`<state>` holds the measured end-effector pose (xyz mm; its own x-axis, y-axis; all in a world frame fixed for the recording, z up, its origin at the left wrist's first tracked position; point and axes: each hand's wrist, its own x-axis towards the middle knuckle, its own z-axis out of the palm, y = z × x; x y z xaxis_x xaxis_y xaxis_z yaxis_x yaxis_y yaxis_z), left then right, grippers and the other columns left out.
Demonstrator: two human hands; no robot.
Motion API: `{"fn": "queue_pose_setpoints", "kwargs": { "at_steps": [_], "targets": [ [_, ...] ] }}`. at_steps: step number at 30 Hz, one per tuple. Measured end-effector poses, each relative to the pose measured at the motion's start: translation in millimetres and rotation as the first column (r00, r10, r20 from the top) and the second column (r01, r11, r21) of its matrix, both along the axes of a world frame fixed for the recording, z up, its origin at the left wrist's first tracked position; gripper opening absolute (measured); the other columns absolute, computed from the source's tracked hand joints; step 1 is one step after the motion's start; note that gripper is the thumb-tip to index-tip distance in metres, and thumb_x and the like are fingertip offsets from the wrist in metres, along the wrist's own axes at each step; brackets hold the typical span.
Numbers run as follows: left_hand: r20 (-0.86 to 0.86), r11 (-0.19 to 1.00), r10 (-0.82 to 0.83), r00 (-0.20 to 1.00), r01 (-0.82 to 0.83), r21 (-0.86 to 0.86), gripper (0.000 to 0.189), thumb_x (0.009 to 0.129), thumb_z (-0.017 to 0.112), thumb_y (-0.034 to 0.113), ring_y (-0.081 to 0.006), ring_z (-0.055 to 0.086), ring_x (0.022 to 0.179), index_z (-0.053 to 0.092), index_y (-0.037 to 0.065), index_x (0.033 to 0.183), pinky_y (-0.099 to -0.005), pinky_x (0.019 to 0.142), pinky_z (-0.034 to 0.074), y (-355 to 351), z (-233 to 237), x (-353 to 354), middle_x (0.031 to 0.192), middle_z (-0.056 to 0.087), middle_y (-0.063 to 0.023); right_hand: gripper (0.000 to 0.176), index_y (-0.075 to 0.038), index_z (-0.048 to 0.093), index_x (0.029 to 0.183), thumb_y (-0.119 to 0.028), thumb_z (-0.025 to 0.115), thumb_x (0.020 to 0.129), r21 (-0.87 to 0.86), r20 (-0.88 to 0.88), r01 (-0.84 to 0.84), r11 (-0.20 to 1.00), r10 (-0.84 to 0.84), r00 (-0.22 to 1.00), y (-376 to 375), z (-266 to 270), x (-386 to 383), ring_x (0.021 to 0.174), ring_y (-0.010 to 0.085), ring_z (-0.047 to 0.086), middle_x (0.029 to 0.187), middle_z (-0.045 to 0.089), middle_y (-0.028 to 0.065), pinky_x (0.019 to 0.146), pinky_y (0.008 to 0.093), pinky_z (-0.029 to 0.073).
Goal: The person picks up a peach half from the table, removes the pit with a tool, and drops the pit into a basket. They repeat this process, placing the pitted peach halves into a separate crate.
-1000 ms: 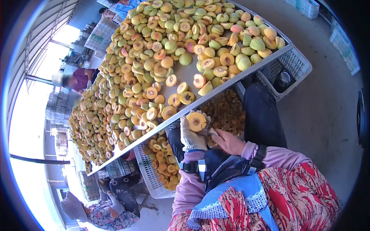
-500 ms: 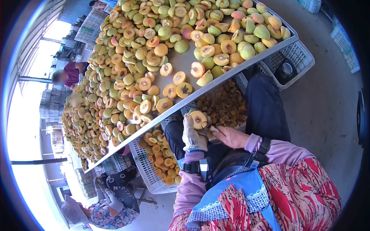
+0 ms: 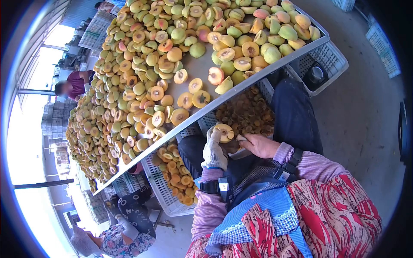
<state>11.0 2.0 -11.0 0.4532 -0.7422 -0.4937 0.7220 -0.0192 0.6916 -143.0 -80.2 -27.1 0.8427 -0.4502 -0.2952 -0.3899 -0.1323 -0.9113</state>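
My left hand (image 3: 214,152), in a white knit glove, holds a halved yellow fruit (image 3: 224,133) with its cut face up. Bare, my right hand (image 3: 259,145) is closed around the pale handle of a small tool, whose thin loop (image 3: 230,133) lies at the middle of the cut face. Below both hands a crate holds brown fruit scraps (image 3: 245,112). Many halved fruits (image 3: 146,64) cover the metal-edged table (image 3: 215,101) just beyond.
Hollowed fruit halves fill a white crate (image 3: 170,210) at the left. Another white crate (image 3: 337,69) with a dark round object (image 3: 317,74) stands at the right. A person in a patterned top (image 3: 124,241) sits lower left; another (image 3: 76,85) is across the table.
The tool's loop has moved from the fruit's right edge onto its cut face. The fruit is tilted a little differently in my left hand, and the whole view has shifted slightly.
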Motion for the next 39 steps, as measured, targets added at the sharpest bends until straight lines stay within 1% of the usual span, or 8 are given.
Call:
{"fn": "queue_pose_setpoints", "kwargs": {
  "at_steps": [3, 6, 8, 13, 17, 22, 29, 39],
  "targets": [
    [0.078, 0.991, -0.1, 0.992, 0.092, 0.1, 0.028, 0.086, 0.05, 0.015, -0.0261, 0.058, 0.091, 0.047, 0.007, 0.113, -0.0426, 0.074, 0.053, 3, 5, -1, 0.103, 0.055, -0.0132, 0.037, -0.001, 0.053, 0.098, -0.036, 0.042, 0.091, -0.051, -0.045, 0.013, 0.999, -0.015, 0.999, -2, 3, -1, 0.087, 0.0375, 0.056, 0.091, 0.059, 0.0229, 0.076, 0.0414, 0.042],
    [-0.143, 0.965, 0.26, 0.955, -0.26, 0.019, 0.028, 0.086, 0.052, 0.023, -0.028, 0.058, 0.091, 0.049, 0.006, 0.109, -0.0441, 0.075, 0.051, -4, -5, -1, 0.1, 0.057, -0.0123, 0.037, 0.0, 0.052, 0.098, -0.035, 0.042, 0.091, -0.118, -0.046, 0.032, 0.993, -0.037, 0.998, 0, 0, -2, 0.087, 0.0378, 0.056, 0.091, 0.059, 0.0235, 0.075, 0.0416, 0.043],
    [-0.127, 0.965, 0.262, 0.957, -0.257, 0.058, 0.024, 0.086, 0.053, 0.02, -0.0252, 0.057, 0.092, 0.051, 0.007, 0.106, -0.0414, 0.076, 0.051, -6, -13, 2, 0.1, 0.057, -0.0099, 0.038, 0.001, 0.052, 0.097, -0.035, 0.042, 0.091, -0.156, -0.024, 0.034, 0.987, -0.038, 0.999, 3, -4, 0, 0.086, 0.038, 0.056, 0.09, 0.059, 0.0239, 0.074, 0.0417, 0.043],
    [-0.16, 0.981, 0.195, 0.968, -0.195, 0.018, 0.029, 0.089, 0.044, 0.023, -0.0244, 0.056, 0.095, 0.053, 0.007, 0.112, -0.0394, 0.082, 0.048, -11, -2, -8, 0.103, 0.057, -0.0096, 0.04, 0.004, 0.051, 0.093, -0.035, 0.042, 0.092, 0.138, 0.041, 0.134, 0.981, -0.141, 0.989, 15, 3, 8, 0.076, 0.0366, 0.055, 0.08, 0.057, 0.0222, 0.069, 0.0408, 0.043],
    [0.015, 0.985, 0.17, 0.985, -0.169, -0.031, 0.035, 0.09, 0.041, 0.026, -0.0257, 0.055, 0.098, 0.053, 0.006, 0.115, -0.0404, 0.084, 0.046, -11, -15, -11, 0.105, 0.057, -0.0111, 0.04, 0.001, 0.05, 0.096, -0.037, 0.04, 0.093, 0.348, 0.01, 0.156, 0.924, -0.17, 0.985, 20, 10, 13, 0.055, 0.0209, 0.055, 0.07, 0.056, 0.014, 0.048, 0.0336, 0.044],
    [-0.141, 0.954, 0.294, 0.945, -0.299, -0.01, 0.036, 0.087, 0.049, 0.033, -0.0238, 0.055, 0.088, 0.055, 0.007, 0.11, -0.035, 0.078, 0.047, -13, -15, -11, 0.1, 0.057, -0.0075, 0.039, -0.003, 0.048, 0.1, -0.04, 0.038, 0.093, 0.48, -0.05, 0.171, 0.86, -0.167, 0.985, 24, 9, 20, 0.045, 0.014, 0.047, 0.065, 0.05, 0.0057, 0.037, 0.0277, 0.04],
    [-0.075, 0.944, 0.33, 0.941, -0.328, 0.033, 0.037, 0.084, 0.055, 0.034, -0.0228, 0.054, 0.088, 0.052, 0.008, 0.111, -0.0357, 0.077, 0.046, -19, -14, -19, 0.099, 0.056, -0.0079, 0.036, -0.006, 0.047, 0.097, -0.041, 0.037, 0.093, 0.713, -0.095, 0.163, 0.682, -0.136, 0.986, 21, 15, 26, 0.041, 0.0105, 0.042, 0.064, 0.046, 0.0026, 0.032, 0.0257, 0.035],
    [0.042, 0.93, 0.359, 0.933, -0.361, 0.065, 0.038, 0.08, 0.057, 0.029, -0.0234, 0.054, 0.092, 0.053, 0.005, 0.11, -0.0367, 0.081, 0.045, -21, -17, -15, 0.102, 0.057, -0.0091, 0.037, -0.002, 0.049, 0.092, -0.036, 0.036, 0.094, 0.446, 0.094, -0.004, 0.895, -0.042, 0.995, 21, -15, 27, 0.039, 0.0146, 0.048, 0.066, 0.052, 0.0091, 0.034, 0.0279, 0.039]
  ]
}}
